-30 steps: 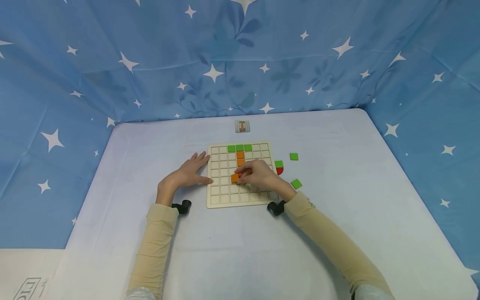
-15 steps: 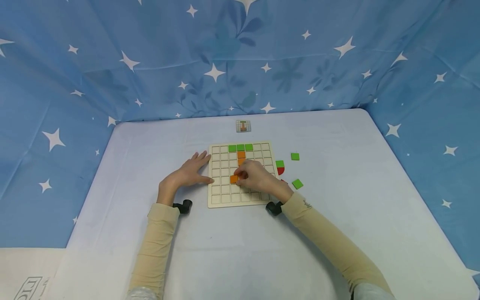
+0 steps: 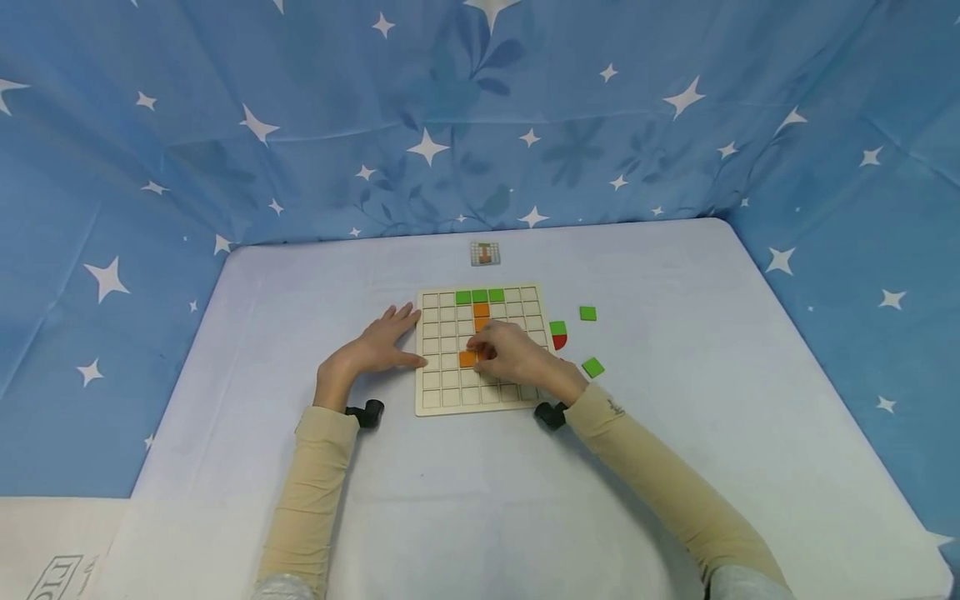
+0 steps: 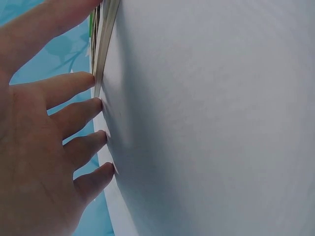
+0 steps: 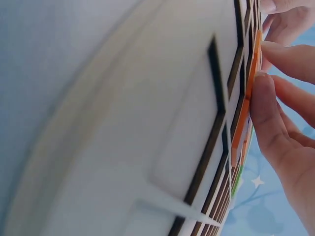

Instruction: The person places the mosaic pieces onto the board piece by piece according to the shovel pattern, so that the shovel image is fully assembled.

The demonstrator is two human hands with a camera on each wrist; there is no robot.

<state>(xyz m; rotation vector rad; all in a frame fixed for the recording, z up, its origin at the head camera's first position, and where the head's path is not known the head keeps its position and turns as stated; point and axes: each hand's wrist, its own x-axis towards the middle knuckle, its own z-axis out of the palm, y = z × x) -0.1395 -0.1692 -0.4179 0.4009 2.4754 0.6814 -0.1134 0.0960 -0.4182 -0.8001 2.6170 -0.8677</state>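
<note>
Tiles (image 3: 467, 359), orange, partly out of sight behind right fingers (image 3: 484, 336)

The head view is looking forward and down from well above and behind the left hand (image 3: 378, 346) and the right hand (image 3: 513, 352). Each wrist view, tipped sideways, is facing forward, close past its own hand. Head and right wrist views are sharing the gridded board (image 3: 450, 397) beneath the right hand.

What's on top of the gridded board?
Three green squares in the far row, orange squares in line before the middle one, and another orange square touched by the right hand. That hand hides part of the board; I can't see what's there.
</note>
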